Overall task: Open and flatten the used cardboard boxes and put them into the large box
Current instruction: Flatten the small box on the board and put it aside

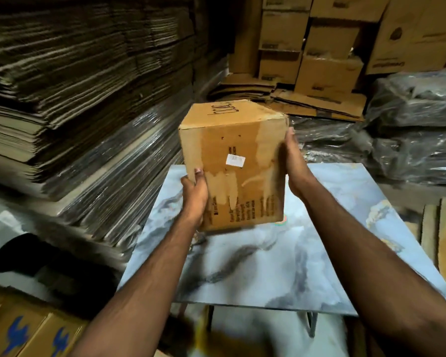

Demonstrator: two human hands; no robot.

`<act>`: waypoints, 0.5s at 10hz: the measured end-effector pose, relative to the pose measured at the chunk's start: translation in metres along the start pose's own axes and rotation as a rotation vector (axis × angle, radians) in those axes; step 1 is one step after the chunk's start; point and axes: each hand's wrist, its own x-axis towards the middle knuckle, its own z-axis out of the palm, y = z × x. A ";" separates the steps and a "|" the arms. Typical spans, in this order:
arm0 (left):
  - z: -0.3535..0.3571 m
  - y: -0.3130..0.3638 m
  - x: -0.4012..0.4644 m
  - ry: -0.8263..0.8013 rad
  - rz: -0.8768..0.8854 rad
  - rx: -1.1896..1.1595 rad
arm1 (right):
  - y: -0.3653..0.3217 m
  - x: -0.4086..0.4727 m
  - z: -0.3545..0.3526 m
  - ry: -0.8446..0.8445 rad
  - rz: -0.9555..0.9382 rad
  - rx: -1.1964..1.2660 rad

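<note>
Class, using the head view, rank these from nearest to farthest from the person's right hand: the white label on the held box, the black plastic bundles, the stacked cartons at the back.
1. White label: on the held box, just left of the right hand.
2. Black plastic bundles: right, behind the table.
3. Stacked cartons: far back, against the wall.

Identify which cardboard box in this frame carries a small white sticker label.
The box held between the left hand and right hand above the marble-patterned table. The boxes stacked behind show only dark print, no such sticker.
</note>
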 end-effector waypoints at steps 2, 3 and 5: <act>0.017 -0.013 0.007 -0.096 -0.087 -0.425 | -0.030 0.002 0.001 -0.024 -0.155 -0.299; 0.030 -0.021 0.011 -0.038 -0.200 -0.570 | -0.044 0.000 0.008 -0.134 -0.185 -0.382; 0.052 -0.085 -0.007 -0.129 -0.572 -0.616 | -0.039 -0.015 0.031 -0.317 -0.367 -0.804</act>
